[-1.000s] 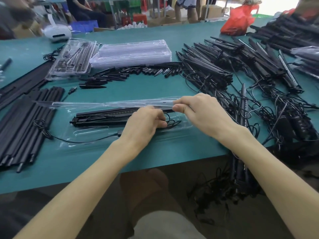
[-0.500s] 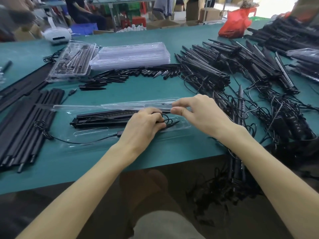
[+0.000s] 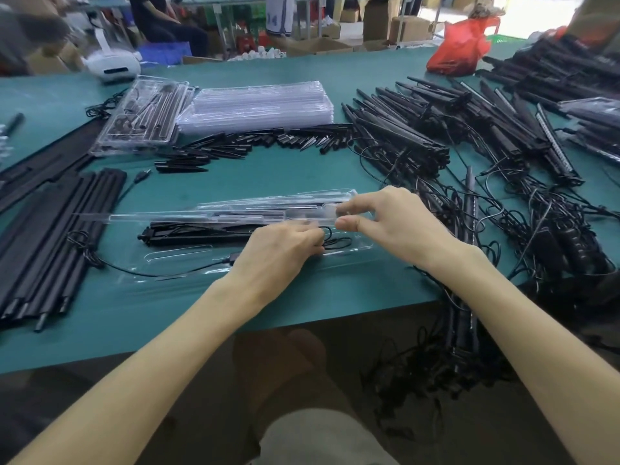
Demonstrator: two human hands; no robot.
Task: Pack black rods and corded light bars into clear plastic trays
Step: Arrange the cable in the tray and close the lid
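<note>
A light bar (image 3: 201,233) is held in the tray (image 3: 181,261); its cord (image 3: 339,245), at the tray's right end, is gripped by the curled fingers of the left hand (image 3: 278,253); the tray's raised lid (image 3: 201,217) is pinched between thumb and forefinger of the right hand (image 3: 396,226); rods (image 3: 50,236) are laid left of the tray.

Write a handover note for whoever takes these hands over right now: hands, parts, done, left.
Left hand: fingers curled on the coiled cord inside the open tray.
Right hand: pinches the raised clear lid at its end.
Done: light bars lie in the tray.
Left: a trailing cable hangs out leftwards; tuck it, likely add rods, shut the lid.
Supplies: rods left, loose light bars right, empty trays behind.
</note>
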